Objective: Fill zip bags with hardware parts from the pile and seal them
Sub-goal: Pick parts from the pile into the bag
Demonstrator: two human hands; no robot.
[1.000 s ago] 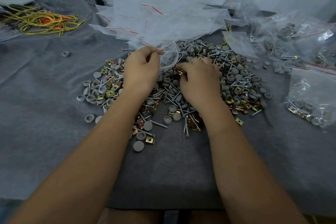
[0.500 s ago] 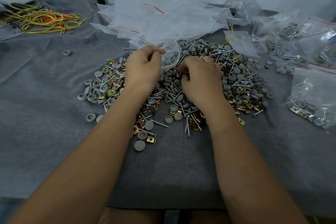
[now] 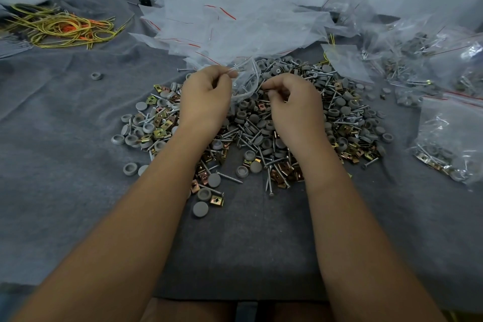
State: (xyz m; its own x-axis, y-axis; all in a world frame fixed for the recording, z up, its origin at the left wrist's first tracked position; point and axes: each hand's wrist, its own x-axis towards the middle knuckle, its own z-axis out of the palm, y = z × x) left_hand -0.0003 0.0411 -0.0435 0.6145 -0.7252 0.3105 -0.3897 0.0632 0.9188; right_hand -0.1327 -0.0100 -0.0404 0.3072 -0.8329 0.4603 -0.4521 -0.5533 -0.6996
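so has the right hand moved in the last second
Yes, slightly: the right hand has lifted off the pile, up toward the bag.

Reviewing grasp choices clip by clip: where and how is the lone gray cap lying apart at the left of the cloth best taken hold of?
The gray cap lies flat on the gray cloth, open side up, clear of the pile. A grip from above, pinching across its round rim, likely suits best; the left hand is nearer but now pinches the zip bag.
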